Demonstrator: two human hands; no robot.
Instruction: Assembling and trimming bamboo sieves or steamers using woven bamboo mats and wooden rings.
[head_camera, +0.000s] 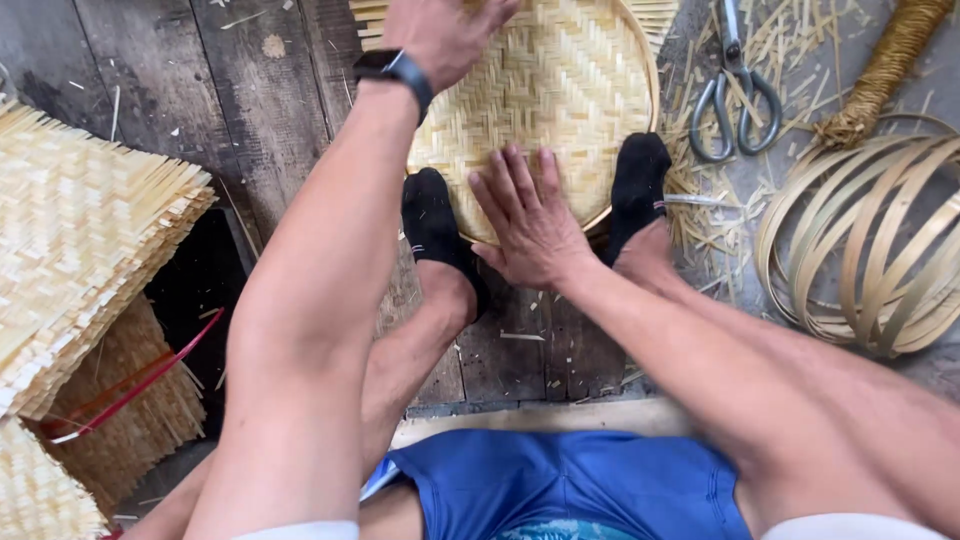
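A round woven bamboo tray (560, 90) lies on the wooden floor in front of me. My left hand (440, 30), with a black band on its wrist, rests on the tray's far left part, fingers partly cut off by the frame's top. Flat on the tray's near edge presses my right hand (530, 225), fingers spread. Both my feet in black socks (440, 235) (637, 185) brace against the tray's near rim.
Stacked woven bamboo mats (75, 240) lie at the left. Metal scissors (735, 95) sit at the upper right among bamboo shavings. A bundle of bamboo strip hoops (870, 250) lies at the right, with a wrapped handle (885, 70) above it.
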